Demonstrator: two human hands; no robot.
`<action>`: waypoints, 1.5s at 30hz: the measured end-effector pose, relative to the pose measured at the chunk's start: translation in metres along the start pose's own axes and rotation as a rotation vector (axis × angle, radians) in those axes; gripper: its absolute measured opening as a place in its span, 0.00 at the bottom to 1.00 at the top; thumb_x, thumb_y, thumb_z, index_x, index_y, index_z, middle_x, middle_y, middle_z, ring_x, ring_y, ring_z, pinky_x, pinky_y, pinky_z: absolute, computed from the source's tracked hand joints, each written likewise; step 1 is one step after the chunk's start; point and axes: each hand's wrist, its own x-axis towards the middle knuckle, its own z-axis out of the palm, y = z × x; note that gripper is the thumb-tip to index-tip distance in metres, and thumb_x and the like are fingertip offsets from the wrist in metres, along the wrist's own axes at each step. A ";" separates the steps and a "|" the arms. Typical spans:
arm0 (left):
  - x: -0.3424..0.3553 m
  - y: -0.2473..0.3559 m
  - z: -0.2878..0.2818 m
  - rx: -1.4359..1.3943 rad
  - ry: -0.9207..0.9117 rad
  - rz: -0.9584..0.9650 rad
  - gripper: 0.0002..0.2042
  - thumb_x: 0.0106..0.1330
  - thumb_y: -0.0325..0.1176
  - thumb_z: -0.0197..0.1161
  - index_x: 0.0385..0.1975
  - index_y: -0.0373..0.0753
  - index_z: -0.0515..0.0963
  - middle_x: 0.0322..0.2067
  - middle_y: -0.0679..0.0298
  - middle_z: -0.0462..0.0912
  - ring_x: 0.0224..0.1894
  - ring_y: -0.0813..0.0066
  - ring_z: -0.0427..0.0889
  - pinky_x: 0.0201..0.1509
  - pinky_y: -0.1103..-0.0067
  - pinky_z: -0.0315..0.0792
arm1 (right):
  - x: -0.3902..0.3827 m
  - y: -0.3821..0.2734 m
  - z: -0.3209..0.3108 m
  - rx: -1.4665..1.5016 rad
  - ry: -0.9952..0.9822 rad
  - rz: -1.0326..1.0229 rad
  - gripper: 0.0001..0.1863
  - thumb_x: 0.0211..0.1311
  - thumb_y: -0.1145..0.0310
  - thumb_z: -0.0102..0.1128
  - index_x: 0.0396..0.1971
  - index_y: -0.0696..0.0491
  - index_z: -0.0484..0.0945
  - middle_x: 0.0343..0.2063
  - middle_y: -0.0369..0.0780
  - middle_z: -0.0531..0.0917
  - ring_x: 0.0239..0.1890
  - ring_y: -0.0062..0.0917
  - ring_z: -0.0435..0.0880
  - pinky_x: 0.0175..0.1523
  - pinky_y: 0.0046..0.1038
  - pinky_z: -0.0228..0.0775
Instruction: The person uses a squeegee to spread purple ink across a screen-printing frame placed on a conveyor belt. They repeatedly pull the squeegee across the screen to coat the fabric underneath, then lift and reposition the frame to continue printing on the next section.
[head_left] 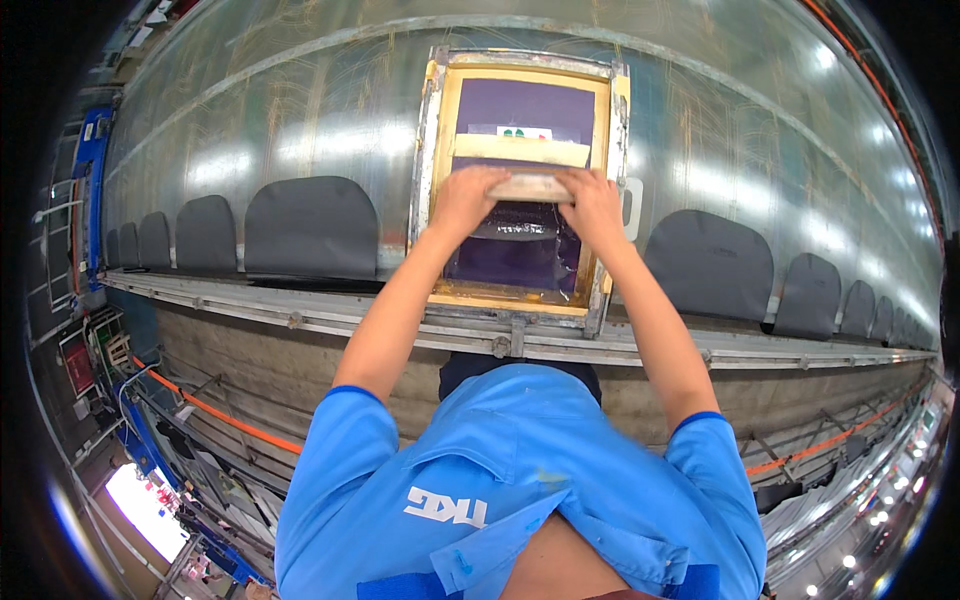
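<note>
A squeegee (530, 187) with a pale wooden handle lies crosswise over a screen printing frame (422, 165). My left hand (466, 203) is closed round its left end and my right hand (594, 209) round its right end. Both forearms reach forward over the near side of the frame. Inside the metal frame, the mesh (535, 100) is dark purple with yellowish borders. A pale strip (525, 150) crosses the mesh beyond the squeegee, with a small white patch bearing green and red marks at its far edge. Nearer me, the mesh looks wet and shiny.
The frame rests on a long, glossy table (320, 110) with a metal rail (300, 318) along its near edge. Dark grey rounded panels lie in a row on both sides, the closest being a left panel (312, 228) and a right panel (710, 262). An orange strip (235, 425) runs behind me.
</note>
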 end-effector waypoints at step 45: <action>-0.159 0.025 -0.021 -0.023 0.068 -0.074 0.24 0.46 0.22 0.69 0.49 0.44 0.85 0.52 0.66 0.85 0.58 0.62 0.80 0.63 0.67 0.74 | -0.002 0.055 0.024 0.537 0.536 0.523 0.13 0.73 0.61 0.58 0.46 0.52 0.84 0.32 0.40 0.84 0.33 0.25 0.79 0.44 0.30 0.71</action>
